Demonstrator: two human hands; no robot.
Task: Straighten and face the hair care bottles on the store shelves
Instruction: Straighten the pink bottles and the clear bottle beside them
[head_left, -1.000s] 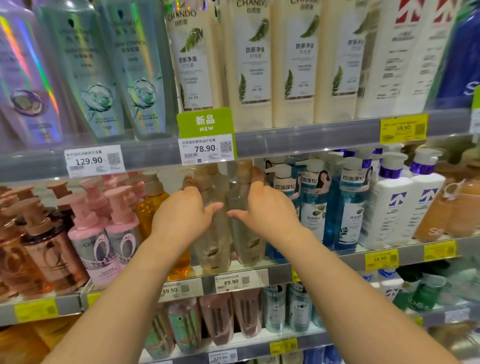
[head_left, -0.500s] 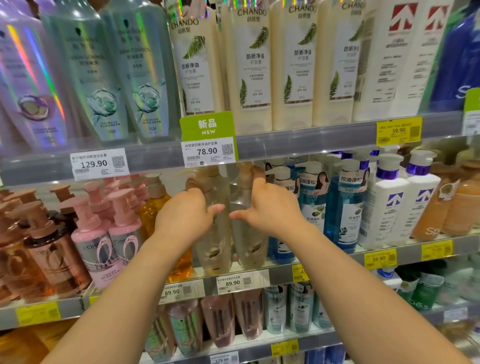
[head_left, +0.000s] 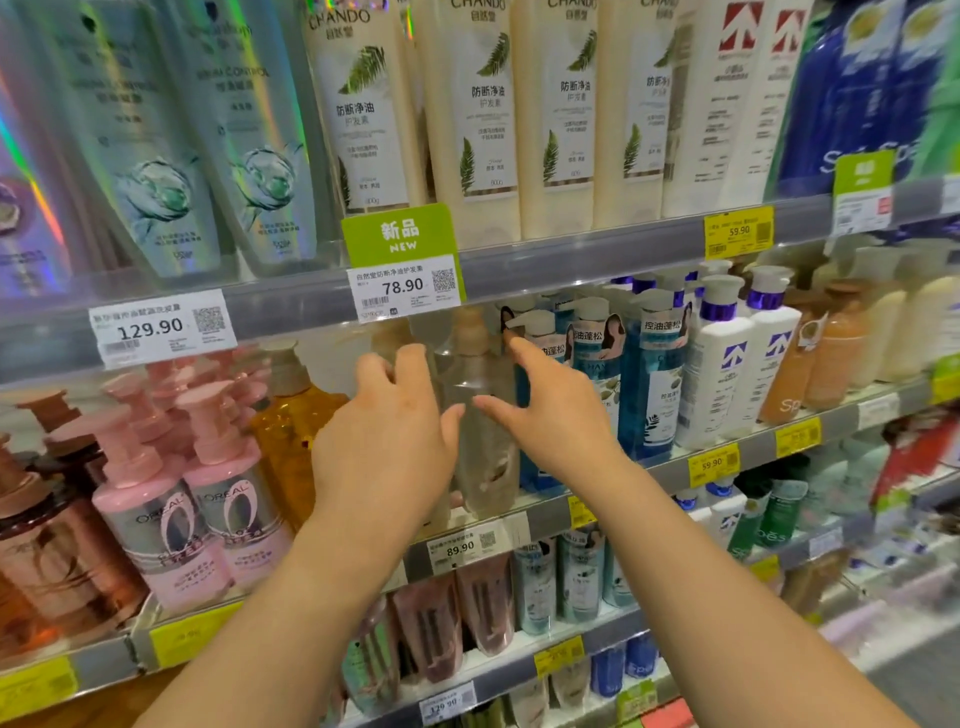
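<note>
Two translucent beige pump bottles stand side by side on the middle shelf (head_left: 545, 519). The right beige bottle (head_left: 485, 457) shows between my hands. Of the left beige bottle (head_left: 388, 339) only the pump top shows above my fingers. My left hand (head_left: 384, 447) wraps the left bottle, thumb pointing right. My right hand (head_left: 550, 415) holds the right bottle, thumb on its front and index finger up along its right shoulder. Both thumbs nearly meet in front of the right bottle.
An amber pump bottle (head_left: 285, 431) and pink pump bottles (head_left: 228, 499) stand to the left. Blue bottles (head_left: 654, 395) and white bottles (head_left: 727, 379) crowd the right. The upper shelf rail (head_left: 571, 265) with a green price tag (head_left: 402, 260) hangs just above the pumps.
The view has shifted slightly, so the shelves sit lower in the picture. My fingers have spread a little on the two beige bottles. Both hands stay at the same bottles.
</note>
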